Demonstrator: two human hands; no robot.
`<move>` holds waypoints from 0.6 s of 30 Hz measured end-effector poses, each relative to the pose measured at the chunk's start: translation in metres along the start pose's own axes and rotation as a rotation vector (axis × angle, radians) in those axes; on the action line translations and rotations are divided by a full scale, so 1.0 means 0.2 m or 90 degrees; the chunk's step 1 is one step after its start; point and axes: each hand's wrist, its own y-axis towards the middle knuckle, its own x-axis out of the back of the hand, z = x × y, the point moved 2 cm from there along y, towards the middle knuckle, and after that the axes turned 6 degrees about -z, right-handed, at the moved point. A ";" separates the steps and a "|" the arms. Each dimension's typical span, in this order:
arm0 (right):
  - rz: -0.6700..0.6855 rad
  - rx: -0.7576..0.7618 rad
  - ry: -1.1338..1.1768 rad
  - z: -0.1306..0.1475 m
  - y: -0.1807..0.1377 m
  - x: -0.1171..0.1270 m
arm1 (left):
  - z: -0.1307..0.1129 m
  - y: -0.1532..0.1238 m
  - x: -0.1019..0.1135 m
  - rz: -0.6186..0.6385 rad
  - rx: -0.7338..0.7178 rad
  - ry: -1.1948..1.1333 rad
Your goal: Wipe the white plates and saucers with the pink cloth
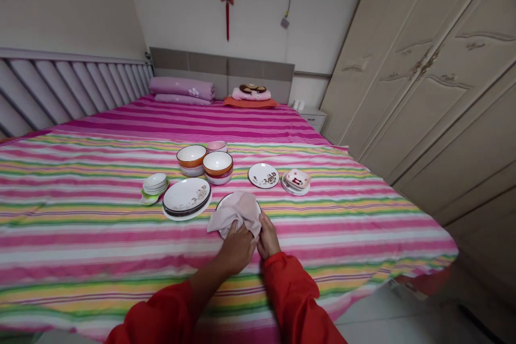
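Holding cloth (236, 214) on plate (220, 202), L hand (237, 250), R hand (268, 236) near bed edge (397, 279).

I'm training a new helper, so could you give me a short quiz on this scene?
1. True or false: the left hand and the right hand both touch the pale pink cloth.
2. What shows beneath the cloth? A) a wooden tray B) a round white plate C) a glass
3. What sits on top of the stack of plates to the right of the small floral plate?

Key: 1. True. 2. B. 3. A small pink dish.
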 end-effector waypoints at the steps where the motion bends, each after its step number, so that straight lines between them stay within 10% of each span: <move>1: -0.002 0.001 0.005 0.00 0.00 0.00 | 0.01 0.03 0.01 0.010 0.004 0.007; 11: -0.052 -0.066 -0.050 -0.06 0.02 0.05 | 0.21 0.19 0.05 0.034 0.143 0.078; 18: -0.053 -0.048 -0.065 -0.05 0.00 0.03 | 0.33 0.02 0.08 -0.039 0.190 0.104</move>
